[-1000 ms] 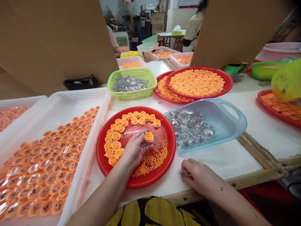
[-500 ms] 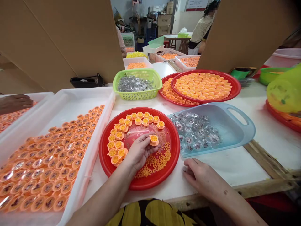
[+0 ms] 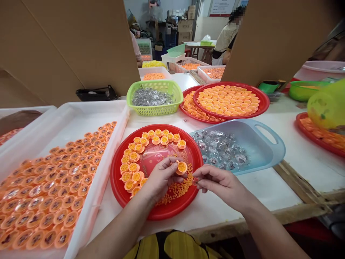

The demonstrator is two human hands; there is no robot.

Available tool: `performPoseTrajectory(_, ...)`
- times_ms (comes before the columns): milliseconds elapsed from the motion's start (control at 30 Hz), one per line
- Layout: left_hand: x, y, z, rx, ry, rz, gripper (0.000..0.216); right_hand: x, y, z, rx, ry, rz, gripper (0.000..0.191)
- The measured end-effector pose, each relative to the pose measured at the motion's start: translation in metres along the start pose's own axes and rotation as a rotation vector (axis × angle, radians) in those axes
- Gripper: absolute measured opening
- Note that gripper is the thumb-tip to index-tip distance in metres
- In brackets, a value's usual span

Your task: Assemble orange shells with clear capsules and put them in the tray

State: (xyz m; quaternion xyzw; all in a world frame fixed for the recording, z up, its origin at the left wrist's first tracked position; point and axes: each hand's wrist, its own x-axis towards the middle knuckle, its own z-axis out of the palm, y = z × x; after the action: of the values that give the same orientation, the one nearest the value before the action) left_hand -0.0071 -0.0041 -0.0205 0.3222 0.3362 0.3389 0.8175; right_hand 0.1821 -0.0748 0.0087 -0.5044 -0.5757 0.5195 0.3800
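My left hand (image 3: 164, 178) is closed on a small orange toy teacup (image 3: 182, 167) filled with yellow bits, holding it over the red round tray (image 3: 114, 180). Just right of the cup, above the tray's rim, my right hand (image 3: 215, 183) is pinched; something small and shiny seems to be at its fingertips, too small to name. Filled orange cups on saucers (image 3: 134, 157) line the tray's left and back sides. Loose yellow-orange bits (image 3: 179, 190) lie in its right front part. Beyond my right hand, a pale blue tray (image 3: 265, 153) holds clear round pieces with printed pictures (image 3: 215, 144).
At left, a white tray (image 3: 125, 115) holds many orange cups with printed tops. A green basket (image 3: 155, 111) of clear pieces and two stacked red trays (image 3: 265, 104) of cups stand behind. Cardboard panels (image 3: 88, 43) rise at the back; people sit beyond. A wooden strip (image 3: 242, 225) edges the table.
My right hand has moved left and up from the table to beside the cup. The cup in my left hand has shifted slightly right and down. The other person's hand at left is gone from view.
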Motion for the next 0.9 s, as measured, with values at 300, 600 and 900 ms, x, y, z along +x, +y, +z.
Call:
performPoseTrajectory(300, -0.006, 0.002, 0.008, -0.032, -0.042, 0.044, 0.033, 0.039, -0.001, 0.012, 0.155, 0.056, -0.010, 0.016)
performPoseTrajectory(600, -0.005, -0.007, 0.011, -0.121, 0.019, 0.090, 0.033, 0.034, -0.004, 0.015, -0.242, 0.137, -0.148, 0.019)
performPoseTrajectory(900, -0.008, -0.010, 0.017, -0.039, -0.033, 0.052, 0.039, 0.032, -0.017, 0.003, -0.466, 0.005, -0.060, 0.015)
